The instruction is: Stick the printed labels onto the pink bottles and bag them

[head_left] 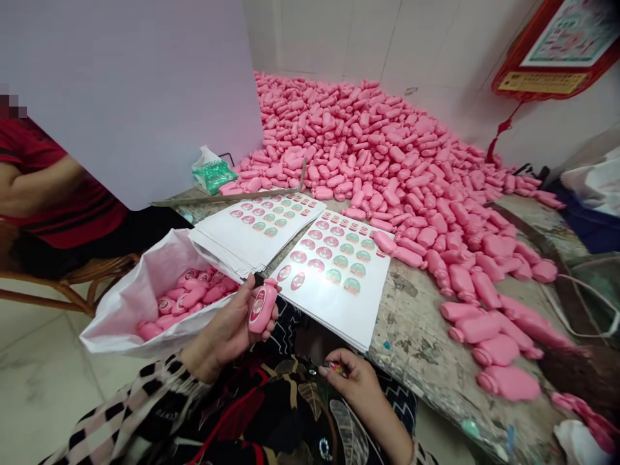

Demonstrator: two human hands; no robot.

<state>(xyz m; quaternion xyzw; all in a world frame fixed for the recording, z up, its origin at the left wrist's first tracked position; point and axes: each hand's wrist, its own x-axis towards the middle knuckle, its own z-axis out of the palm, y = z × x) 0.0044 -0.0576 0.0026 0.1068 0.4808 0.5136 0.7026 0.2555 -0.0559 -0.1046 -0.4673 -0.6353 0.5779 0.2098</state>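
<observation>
My left hand (230,332) is closed around a small pink plastic bottle (264,310). An oval label with a red and white print sits on the bottle's face, which is turned up toward me. Low over my lap, my right hand (357,382) has its thumb and fingers drawn together; whatever they hold, if anything, is too small to make out. Beyond my hands, a stack of sticker sheets (339,310) with red and green labels lies at the table edge. Several labels are gone from its near left part. A second stack of sticker sheets (227,236) lies left of it.
A white sack (116,316) holding labelled pink bottles (194,290) stands open at my left. A large heap of pink bottles (368,135) covers the back and right of the worn table (411,336). A metal strip (232,196) lies behind the sheets. Another person (53,181) sits at far left.
</observation>
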